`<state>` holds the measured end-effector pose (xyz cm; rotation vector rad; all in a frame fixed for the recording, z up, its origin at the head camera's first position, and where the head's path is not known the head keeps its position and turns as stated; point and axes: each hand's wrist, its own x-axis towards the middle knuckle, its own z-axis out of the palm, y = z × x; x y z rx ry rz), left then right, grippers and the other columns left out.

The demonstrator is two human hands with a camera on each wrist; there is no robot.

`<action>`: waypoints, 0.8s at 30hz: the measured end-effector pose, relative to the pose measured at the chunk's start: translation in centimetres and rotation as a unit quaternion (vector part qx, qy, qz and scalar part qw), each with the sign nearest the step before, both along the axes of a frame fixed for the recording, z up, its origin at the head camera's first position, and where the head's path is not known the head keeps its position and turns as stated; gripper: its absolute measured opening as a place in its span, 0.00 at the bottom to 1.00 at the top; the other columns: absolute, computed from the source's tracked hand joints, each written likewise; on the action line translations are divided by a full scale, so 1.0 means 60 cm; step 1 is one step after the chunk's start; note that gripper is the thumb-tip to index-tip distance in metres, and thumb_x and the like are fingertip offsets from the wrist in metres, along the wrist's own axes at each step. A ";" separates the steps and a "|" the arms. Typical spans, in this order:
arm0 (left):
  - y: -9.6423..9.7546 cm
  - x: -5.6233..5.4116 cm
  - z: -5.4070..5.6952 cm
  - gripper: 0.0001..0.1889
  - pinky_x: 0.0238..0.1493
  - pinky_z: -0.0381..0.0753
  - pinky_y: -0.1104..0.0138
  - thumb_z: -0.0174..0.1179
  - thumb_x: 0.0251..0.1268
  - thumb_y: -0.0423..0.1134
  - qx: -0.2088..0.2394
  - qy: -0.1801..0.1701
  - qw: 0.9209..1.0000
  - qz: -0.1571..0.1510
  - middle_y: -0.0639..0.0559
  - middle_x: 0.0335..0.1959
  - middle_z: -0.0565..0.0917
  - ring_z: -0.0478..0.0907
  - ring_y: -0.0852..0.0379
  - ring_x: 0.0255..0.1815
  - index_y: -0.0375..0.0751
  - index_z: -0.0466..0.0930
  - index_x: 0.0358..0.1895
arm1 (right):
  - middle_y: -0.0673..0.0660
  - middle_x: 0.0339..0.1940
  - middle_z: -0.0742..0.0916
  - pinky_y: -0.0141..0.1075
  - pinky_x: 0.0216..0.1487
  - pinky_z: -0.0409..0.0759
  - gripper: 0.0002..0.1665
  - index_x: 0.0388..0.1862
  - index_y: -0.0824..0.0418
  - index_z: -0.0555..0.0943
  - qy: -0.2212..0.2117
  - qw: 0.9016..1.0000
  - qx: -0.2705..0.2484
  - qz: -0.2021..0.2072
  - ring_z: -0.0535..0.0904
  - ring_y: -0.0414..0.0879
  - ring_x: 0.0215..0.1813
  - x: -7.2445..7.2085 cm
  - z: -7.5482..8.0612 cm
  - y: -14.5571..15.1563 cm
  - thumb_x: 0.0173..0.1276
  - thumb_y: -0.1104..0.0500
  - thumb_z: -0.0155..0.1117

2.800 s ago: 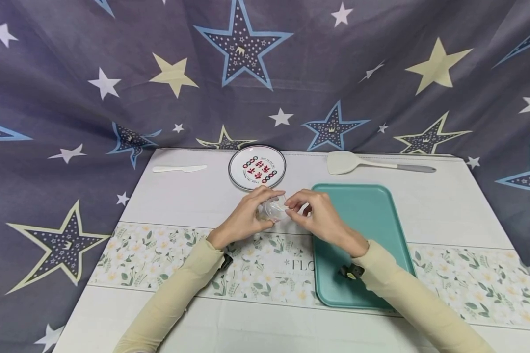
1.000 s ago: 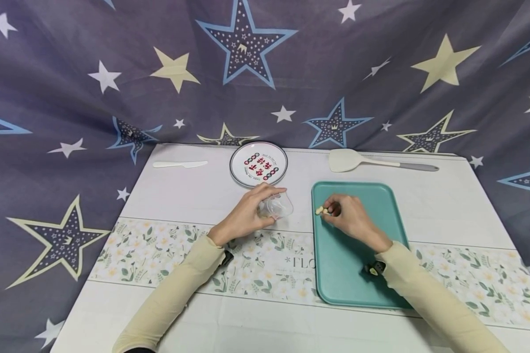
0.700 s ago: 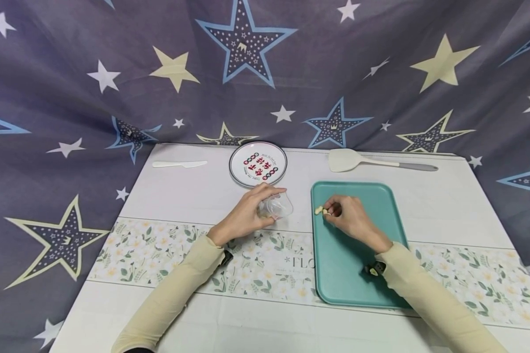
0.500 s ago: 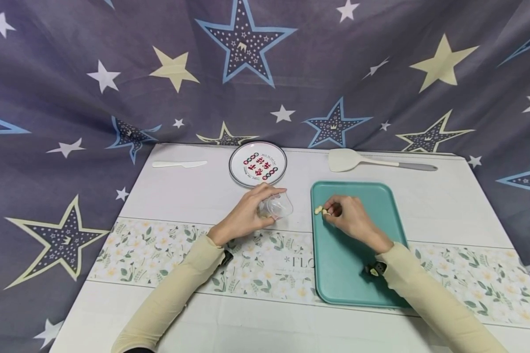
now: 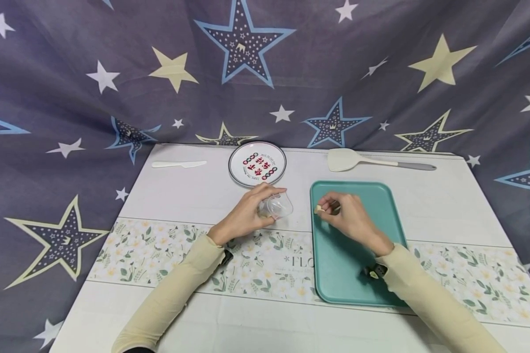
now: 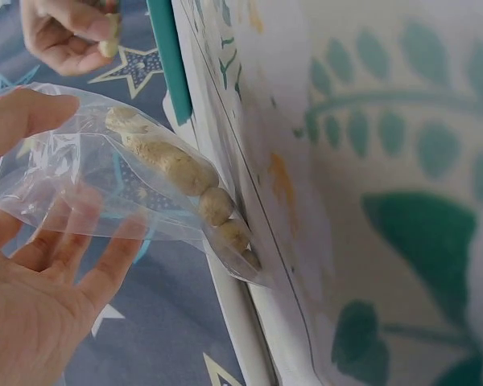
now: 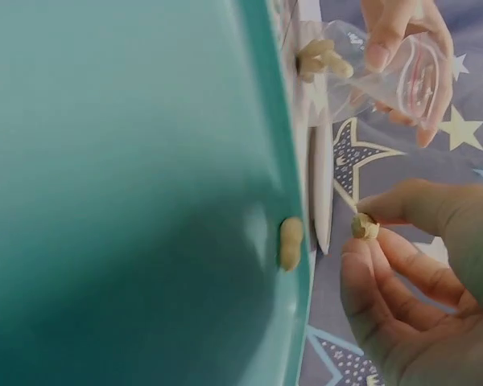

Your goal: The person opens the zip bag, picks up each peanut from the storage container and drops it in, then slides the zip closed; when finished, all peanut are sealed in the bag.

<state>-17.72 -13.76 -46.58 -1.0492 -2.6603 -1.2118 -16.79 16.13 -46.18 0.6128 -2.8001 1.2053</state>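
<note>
My left hand [image 5: 246, 214] holds a clear plastic zip bag [image 5: 277, 207] by its mouth, thumb on one side and fingers on the other. Several unshelled peanuts [image 6: 179, 167] fill the bottom of that bag in the left wrist view. Over the left edge of the teal tray [image 5: 357, 279], my right hand [image 5: 348, 215] pinches a peanut [image 7: 365, 226] between thumb and fingertips. Another peanut [image 7: 291, 244] lies on the tray against its raised side, seen in the right wrist view. In the head view, my right fingers mostly cover that spot.
Behind the bag stands a white plate [image 5: 274, 158] with red lettering and a dark rim. A white knife [image 5: 178, 164] lies at the back left. A white spatula [image 5: 344, 161] with a grey handle end lies behind the tray. A star-patterned cloth [image 5: 265, 108] hangs behind the table.
From the bag's mouth, my right hand has moved right to above the tray, then slightly left over the lying peanut. My left hand keeps its hold on the bag.
</note>
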 end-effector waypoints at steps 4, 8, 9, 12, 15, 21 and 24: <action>0.000 0.000 0.001 0.41 0.59 0.81 0.58 0.74 0.51 0.30 0.001 -0.003 1.000 0.000 0.46 0.58 0.82 0.77 0.54 0.52 0.46 0.74 0.74 | 0.55 0.32 0.91 0.30 0.37 0.87 0.07 0.40 0.61 0.87 0.004 1.000 -0.015 0.008 0.86 0.43 0.34 0.006 0.013 -0.011 0.63 0.65 0.75; 0.001 -0.001 0.000 0.41 0.65 0.80 0.57 0.74 0.52 0.30 0.000 -0.002 1.000 -0.001 0.45 0.59 0.81 0.78 0.53 0.58 0.47 0.73 0.74 | 0.55 0.33 0.91 0.32 0.37 0.88 0.08 0.41 0.61 0.88 0.009 1.000 -0.023 0.018 0.87 0.44 0.35 0.011 0.025 -0.024 0.62 0.66 0.75; 0.001 -0.001 0.000 0.41 0.65 0.80 0.57 0.74 0.52 0.30 -0.001 -0.003 1.000 -0.001 0.45 0.60 0.81 0.78 0.53 0.58 0.47 0.73 0.74 | 0.55 0.33 0.91 0.32 0.37 0.88 0.08 0.41 0.60 0.88 0.008 0.999 -0.025 0.021 0.87 0.44 0.35 0.011 0.027 -0.027 0.62 0.66 0.75; 0.000 -0.001 -0.001 0.41 0.65 0.80 0.57 0.74 0.52 0.30 -0.001 -0.003 1.000 -0.001 0.45 0.59 0.81 0.78 0.54 0.58 0.47 0.73 0.74 | 0.55 0.33 0.91 0.34 0.37 0.88 0.08 0.41 0.60 0.88 0.011 0.999 -0.029 0.029 0.87 0.44 0.35 0.013 0.031 -0.037 0.63 0.66 0.75; -0.001 0.000 -0.001 0.41 0.63 0.80 0.57 0.74 0.52 0.30 -0.001 -0.005 1.000 -0.001 0.45 0.59 0.81 0.77 0.54 0.57 0.47 0.74 0.74 | 0.55 0.34 0.92 0.34 0.37 0.88 0.08 0.41 0.60 0.88 0.012 0.999 -0.031 0.037 0.87 0.43 0.35 0.015 0.033 -0.048 0.63 0.66 0.75; -0.001 -0.001 -0.003 0.41 0.66 0.80 0.56 0.75 0.51 0.30 0.001 -0.007 1.000 -0.004 0.43 0.61 0.81 0.77 0.53 0.59 0.46 0.74 0.74 | 0.54 0.34 0.91 0.34 0.36 0.88 0.08 0.41 0.60 0.88 0.022 0.998 -0.037 0.052 0.87 0.42 0.35 0.020 0.039 -0.069 0.63 0.65 0.76; -0.002 -0.001 -0.003 0.41 0.66 0.80 0.56 0.75 0.52 0.30 0.001 -0.007 1.000 -0.007 0.43 0.61 0.81 0.77 0.53 0.59 0.47 0.74 0.74 | 0.53 0.34 0.92 0.33 0.36 0.88 0.08 0.42 0.59 0.88 0.025 0.997 -0.040 0.056 0.87 0.42 0.35 0.021 0.043 -0.079 0.64 0.63 0.76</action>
